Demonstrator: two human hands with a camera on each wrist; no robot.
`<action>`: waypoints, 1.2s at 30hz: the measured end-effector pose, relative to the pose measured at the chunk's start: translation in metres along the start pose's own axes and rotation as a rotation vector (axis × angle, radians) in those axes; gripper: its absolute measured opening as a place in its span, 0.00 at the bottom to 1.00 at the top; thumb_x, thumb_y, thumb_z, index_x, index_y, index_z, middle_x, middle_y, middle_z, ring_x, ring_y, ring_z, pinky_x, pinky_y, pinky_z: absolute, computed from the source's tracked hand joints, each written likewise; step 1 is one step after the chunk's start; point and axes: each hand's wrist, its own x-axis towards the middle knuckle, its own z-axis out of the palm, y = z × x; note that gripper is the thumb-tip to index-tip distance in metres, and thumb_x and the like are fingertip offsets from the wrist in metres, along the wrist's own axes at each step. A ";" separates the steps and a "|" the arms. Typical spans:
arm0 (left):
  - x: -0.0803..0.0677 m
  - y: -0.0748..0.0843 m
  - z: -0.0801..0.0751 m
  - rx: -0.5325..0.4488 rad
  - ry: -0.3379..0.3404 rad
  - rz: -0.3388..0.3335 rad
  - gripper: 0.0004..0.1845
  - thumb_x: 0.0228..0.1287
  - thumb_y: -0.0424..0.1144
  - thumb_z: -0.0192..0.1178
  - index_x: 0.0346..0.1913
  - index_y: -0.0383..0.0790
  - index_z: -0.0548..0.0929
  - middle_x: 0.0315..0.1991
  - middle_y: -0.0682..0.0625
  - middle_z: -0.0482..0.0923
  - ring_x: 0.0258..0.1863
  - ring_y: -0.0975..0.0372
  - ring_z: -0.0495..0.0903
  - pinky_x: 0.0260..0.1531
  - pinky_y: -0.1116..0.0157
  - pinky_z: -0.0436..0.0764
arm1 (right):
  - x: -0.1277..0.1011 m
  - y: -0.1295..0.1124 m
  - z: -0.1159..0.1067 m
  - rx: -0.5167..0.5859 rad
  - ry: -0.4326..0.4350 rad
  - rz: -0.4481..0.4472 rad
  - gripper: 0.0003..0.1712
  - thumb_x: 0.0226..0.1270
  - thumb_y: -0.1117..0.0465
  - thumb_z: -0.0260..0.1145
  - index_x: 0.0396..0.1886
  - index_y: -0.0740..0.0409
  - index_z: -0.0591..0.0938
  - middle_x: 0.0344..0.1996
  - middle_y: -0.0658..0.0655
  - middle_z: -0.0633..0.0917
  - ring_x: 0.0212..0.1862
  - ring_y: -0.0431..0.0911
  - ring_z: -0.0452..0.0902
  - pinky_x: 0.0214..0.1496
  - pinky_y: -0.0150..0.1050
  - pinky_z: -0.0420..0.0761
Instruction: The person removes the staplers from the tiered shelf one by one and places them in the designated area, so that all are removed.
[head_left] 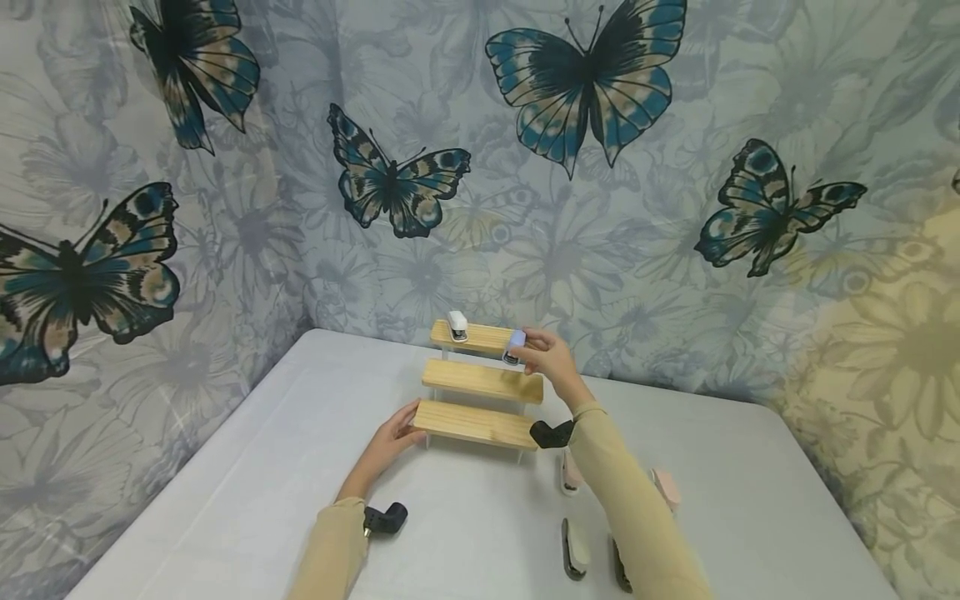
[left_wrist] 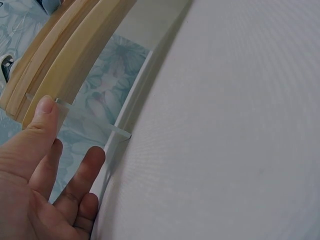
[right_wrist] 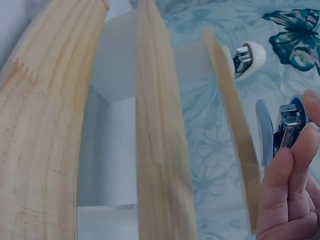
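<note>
A three-step rack with wooden boards [head_left: 480,382] on clear supports stands on the white table. My left hand [head_left: 396,435] grips the left end of its lowest board [head_left: 472,423]; in the left wrist view the thumb [left_wrist: 45,106] lies on the board's edge, with other fingers behind and below. My right hand [head_left: 550,358] pinches a light blue stapler [head_left: 516,344] at the right end of the top board. In the right wrist view this stapler [right_wrist: 287,125] shows its metal underside parts beside the board. A white stapler [head_left: 457,325] sits on the top board's left end.
To the right on the table [head_left: 465,533], near my right forearm, lie a pink stapler [head_left: 571,473], another pink one [head_left: 666,488], a pale greenish one [head_left: 575,547] and a dark-based one [head_left: 621,567] partly hidden by the sleeve. Butterfly-patterned cloth [head_left: 525,250] hangs behind.
</note>
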 end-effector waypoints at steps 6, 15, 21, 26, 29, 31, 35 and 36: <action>0.000 0.001 0.000 0.001 0.011 -0.027 0.33 0.43 0.48 0.56 0.55 0.50 0.58 0.54 0.54 0.55 0.39 0.63 0.69 0.38 0.66 0.68 | -0.013 0.008 -0.015 0.007 0.006 -0.042 0.29 0.39 0.54 0.65 0.47 0.45 0.69 0.47 0.47 0.69 0.19 0.55 0.67 0.17 0.46 0.70; 0.001 -0.001 0.001 -0.014 -0.033 0.009 0.33 0.45 0.47 0.55 0.56 0.48 0.56 0.55 0.50 0.54 0.41 0.60 0.68 0.39 0.64 0.67 | -0.068 -0.005 -0.031 -0.037 -0.002 -0.026 0.29 0.40 0.56 0.65 0.48 0.47 0.68 0.46 0.50 0.69 0.17 0.55 0.67 0.16 0.46 0.70; 0.002 -0.001 0.002 0.012 0.008 -0.025 0.33 0.42 0.49 0.57 0.55 0.51 0.58 0.54 0.55 0.56 0.38 0.64 0.69 0.39 0.65 0.68 | -0.104 -0.008 -0.040 -0.067 -0.074 0.005 0.31 0.39 0.59 0.65 0.49 0.46 0.67 0.48 0.48 0.67 0.13 0.55 0.66 0.15 0.47 0.69; 0.003 -0.002 0.000 0.025 0.010 0.008 0.34 0.42 0.48 0.57 0.56 0.47 0.58 0.54 0.52 0.57 0.37 0.63 0.70 0.40 0.62 0.66 | -0.141 -0.041 -0.036 -0.036 -0.187 -0.022 0.30 0.43 0.62 0.63 0.50 0.51 0.66 0.50 0.52 0.65 0.12 0.49 0.66 0.14 0.42 0.69; 0.003 -0.002 -0.001 0.026 0.004 0.002 0.34 0.42 0.48 0.57 0.56 0.48 0.58 0.54 0.52 0.57 0.37 0.63 0.70 0.40 0.62 0.66 | -0.169 -0.079 -0.029 0.008 -0.244 -0.032 0.29 0.47 0.64 0.60 0.51 0.56 0.64 0.51 0.57 0.64 0.13 0.45 0.67 0.13 0.39 0.69; 0.003 -0.002 -0.001 0.027 0.003 -0.003 0.34 0.42 0.48 0.57 0.55 0.49 0.58 0.54 0.52 0.56 0.38 0.62 0.70 0.40 0.62 0.66 | -0.189 -0.112 -0.020 0.054 -0.248 -0.024 0.27 0.47 0.66 0.59 0.51 0.59 0.64 0.50 0.60 0.64 0.13 0.45 0.66 0.13 0.40 0.68; 0.003 0.000 -0.001 0.028 -0.003 -0.001 0.34 0.43 0.49 0.57 0.56 0.48 0.57 0.55 0.51 0.55 0.40 0.61 0.69 0.41 0.61 0.66 | -0.210 -0.121 -0.021 0.113 -0.242 -0.038 0.26 0.47 0.67 0.58 0.50 0.60 0.65 0.49 0.60 0.65 0.13 0.43 0.66 0.15 0.39 0.68; 0.003 0.000 -0.001 0.028 -0.007 0.001 0.35 0.43 0.49 0.56 0.56 0.47 0.57 0.55 0.51 0.54 0.40 0.61 0.69 0.41 0.62 0.66 | -0.216 -0.128 -0.020 0.109 -0.232 -0.025 0.25 0.47 0.67 0.59 0.49 0.61 0.65 0.49 0.60 0.66 0.13 0.43 0.66 0.15 0.39 0.68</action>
